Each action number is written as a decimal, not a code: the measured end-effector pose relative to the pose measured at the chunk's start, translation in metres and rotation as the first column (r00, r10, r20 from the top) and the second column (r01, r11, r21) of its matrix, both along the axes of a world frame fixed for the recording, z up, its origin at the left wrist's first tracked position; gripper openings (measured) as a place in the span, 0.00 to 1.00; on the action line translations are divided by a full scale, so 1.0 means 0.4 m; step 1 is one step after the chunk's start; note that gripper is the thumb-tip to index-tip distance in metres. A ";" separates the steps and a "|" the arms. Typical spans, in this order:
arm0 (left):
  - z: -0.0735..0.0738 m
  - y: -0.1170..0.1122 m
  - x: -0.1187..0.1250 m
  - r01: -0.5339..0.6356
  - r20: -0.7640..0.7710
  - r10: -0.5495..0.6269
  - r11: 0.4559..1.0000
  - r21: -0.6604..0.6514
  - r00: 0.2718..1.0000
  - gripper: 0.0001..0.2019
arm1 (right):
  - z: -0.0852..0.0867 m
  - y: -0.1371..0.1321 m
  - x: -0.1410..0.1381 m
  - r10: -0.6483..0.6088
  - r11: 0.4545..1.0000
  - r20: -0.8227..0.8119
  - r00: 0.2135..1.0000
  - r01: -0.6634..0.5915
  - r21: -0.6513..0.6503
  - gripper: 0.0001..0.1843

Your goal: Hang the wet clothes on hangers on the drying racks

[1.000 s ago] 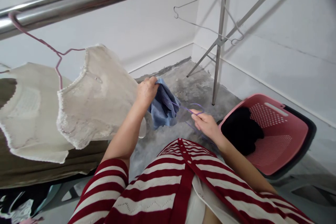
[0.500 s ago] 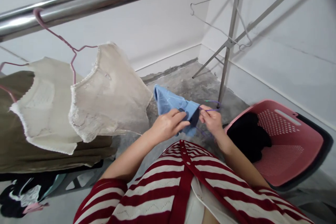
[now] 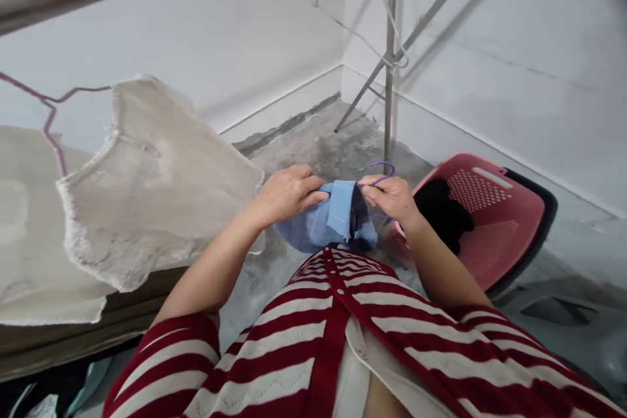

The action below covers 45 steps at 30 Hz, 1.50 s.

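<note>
Left hand (image 3: 287,194) grips a blue garment (image 3: 318,232) open as right hand (image 3: 392,199) pinches a purple wire hanger (image 3: 386,164) at its edge

Passage over floor (image 3: 313,144) ahead of hands (image 3: 287,194); knit top (image 3: 147,189) blocks left, pink basket (image 3: 490,222) right, rack leg (image 3: 389,91) beyond.

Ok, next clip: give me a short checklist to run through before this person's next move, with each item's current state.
1. Left hand gripping the blue garment: ok.
2. Right hand pinching the purple wire hanger: ok.
3. Hanger seated inside the garment: cannot tell, the hands and folds hide it.
4. Cream knit top hanging on its pink hanger: ok.
5. Pink laundry basket upright beside the right hand, black clothing inside: ok.
</note>
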State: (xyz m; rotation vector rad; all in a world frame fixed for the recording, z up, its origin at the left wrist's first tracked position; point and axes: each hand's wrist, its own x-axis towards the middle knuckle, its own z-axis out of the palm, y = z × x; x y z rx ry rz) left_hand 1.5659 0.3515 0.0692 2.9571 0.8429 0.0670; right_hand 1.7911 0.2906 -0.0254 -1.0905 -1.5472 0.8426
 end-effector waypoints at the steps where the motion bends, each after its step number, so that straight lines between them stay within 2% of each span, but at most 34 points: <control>1: -0.004 0.002 0.001 -0.002 -0.013 0.001 0.999 -0.041 1.000 0.20 | 0.000 -0.003 0.002 -0.030 1.000 0.008 1.000 0.030 0.002 0.17; 3: -0.006 0.005 -0.003 -0.021 -0.020 0.019 0.995 -0.097 1.000 0.19 | -0.002 -0.006 0.016 -0.112 0.994 0.031 0.993 0.112 0.020 0.17; 5: 0.000 0.009 -0.015 -0.053 0.019 0.055 0.993 -0.108 0.998 0.19 | -0.011 -0.003 0.053 -0.287 0.956 -0.011 0.958 0.287 0.069 0.19; 7: 0.014 0.012 -0.036 -0.111 0.093 0.121 0.988 -0.104 0.988 0.19 | -0.037 0.005 0.113 -0.532 0.833 -0.164 0.831 0.548 0.077 0.22; 8: 0.024 0.012 -0.049 -0.147 0.127 0.160 0.983 -0.106 0.979 0.20 | -0.060 0.009 0.148 -0.624 0.761 -0.247 0.742 0.648 0.023 0.22; 9: 0.036 0.010 -0.062 -0.180 0.156 0.196 0.978 -0.109 0.968 0.20 | -0.089 0.011 0.179 -0.679 0.712 -0.310 0.665 0.699 -0.061 0.23; 10: 0.048 0.007 -0.076 -0.209 0.180 0.226 0.972 -0.110 0.957 0.20 | -0.123 0.012 0.203 -0.695 0.708 -0.337 0.635 0.687 -0.166 0.23; 11: 0.060 0.002 -0.088 -0.232 0.201 0.249 0.967 -0.106 0.947 0.21 | -0.159 0.010 0.214 -0.674 0.738 -0.345 0.653 0.610 -0.288 0.22; 12: 0.071 -0.004 -0.098 -0.247 0.219 0.264 0.964 -0.103 0.939 0.21 | -0.196 0.007 0.211 -0.597 0.796 -0.350 0.722 0.480 -0.368 0.23; 15: 0.098 -0.025 -0.118 -0.258 0.280 0.278 0.960 -0.108 0.919 0.21 | -0.284 -0.003 0.115 -0.367 0.888 -0.355 0.860 0.211 -0.408 0.28; 17: 0.110 -0.036 -0.129 -0.241 0.323 0.266 0.963 -0.117 0.908 0.18 | -0.311 0.005 0.025 -0.082 0.935 -0.287 0.955 -0.026 -0.353 0.30; 18: 0.115 -0.039 -0.137 -0.227 0.339 0.255 0.966 -0.121 0.906 0.17 | -0.313 0.016 -0.008 -0.034 0.939 -0.235 0.971 -0.049 -0.339 0.25; 19: 0.118 -0.040 -0.147 -0.214 0.347 0.245 0.969 -0.127 0.905 0.15 | -0.310 0.032 -0.028 -0.030 0.944 -0.179 0.983 -0.032 -0.329 0.19; 21: 0.117 -0.039 -0.176 -0.208 0.335 0.245 0.968 -0.141 0.910 0.13 | -0.287 0.072 -0.019 -0.150 0.942 -0.091 0.984 0.115 -0.314 0.11; 23: 0.105 -0.032 -0.210 -0.249 0.301 0.276 0.960 -0.125 0.913 0.13 | -0.246 0.113 0.037 -0.275 0.923 -0.050 0.960 0.250 -0.292 0.09; 26: 0.061 -0.018 -0.250 -0.373 0.232 0.359 0.928 0.019 0.904 0.13 | -0.161 0.157 0.126 -0.448 0.875 0.022 0.894 0.443 -0.195 0.07; 29: 0.001 -0.008 -0.261 -0.520 0.165 0.494 0.826 0.219 0.854 0.15 | -0.078 0.172 0.133 -0.533 0.838 0.056 0.844 0.536 -0.101 0.06; 32: -0.055 -0.008 -0.257 -0.652 0.196 0.625 0.685 0.327 0.755 0.16 | -0.026 0.143 0.059 -0.597 0.800 0.028 0.802 0.597 -0.052 0.08; 33: -0.071 -0.009 -0.256 -0.689 0.238 0.649 0.645 0.330 0.722 0.17 | -0.016 0.122 0.028 -0.601 0.798 0.022 0.799 0.601 -0.036 0.08; 34: -0.085 -0.011 -0.257 -0.723 0.293 0.662 0.613 0.318 0.690 0.17 | -0.007 0.097 -0.001 -0.564 0.825 0.030 0.825 0.565 -0.022 0.08; 35: -0.097 -0.014 -0.259 -0.753 0.354 0.664 0.588 0.295 0.658 0.17 | -0.001 0.070 -0.024 -0.471 0.881 0.057 0.880 0.472 -0.011 0.09; 36: -0.107 -0.017 -0.262 -0.773 0.413 0.656 0.576 0.266 0.632 0.17 | 0.005 0.044 -0.040 -0.302 0.952 0.107 0.947 0.304 -0.010 0.09; 37: -0.115 -0.021 -0.267 -0.780 0.462 0.639 0.579 0.237 0.615 0.17 | 0.008 0.023 -0.047 -0.094 0.995 0.161 0.982 0.097 -0.016 0.09; 38: -0.122 -0.024 -0.273 -0.776 0.499 0.617 0.595 0.209 0.608 0.17 | 0.010 0.008 -0.044 0.053 0.999 0.192 0.980 -0.052 -0.010 0.10; 39: -0.127 -0.028 -0.280 -0.764 0.530 0.591 0.618 0.187 0.608 0.17 | 0.008 0.003 -0.030 0.100 0.994 0.199 0.975 -0.106 0.020 0.10; 40: -0.130 -0.031 -0.286 -0.746 0.559 0.559 0.643 0.174 0.613 0.16 | 0.003 0.006 -0.009 0.041 0.996 0.182 0.983 -0.055 0.075 0.12; 41: -0.133 -0.033 -0.293 -0.725 0.586 0.525 0.669 0.166 0.618 0.16 | -0.007 0.017 0.017 -0.099 0.987 0.142 0.985 0.079 0.137 0.15; 42: -0.133 -0.033 -0.298 -0.707 0.615 0.491 0.689 0.159 0.617 0.15 | -0.021 0.034 0.046 -0.268 0.951 0.090 0.959 0.249 0.181 0.20; 43: -0.132 -0.032 -0.303 -0.693 0.646 0.459 0.705 0.153 0.610 0.14 | -0.039 0.054 0.074 -0.382 0.913 0.070 0.922 0.364 0.185 0.26; 44: -0.130 -0.029 -0.307 -0.681 0.676 0.429 0.717 0.149 0.599 0.12 | -0.059 0.074 0.100 -0.428 0.899 0.079 0.901 0.414 0.144 0.30; 45: -0.126 -0.024 -0.311 -0.669 0.701 0.404 0.730 0.140 0.588 0.11 | -0.079 0.092 0.123 -0.440 0.898 0.102 0.892 0.435 0.065 0.27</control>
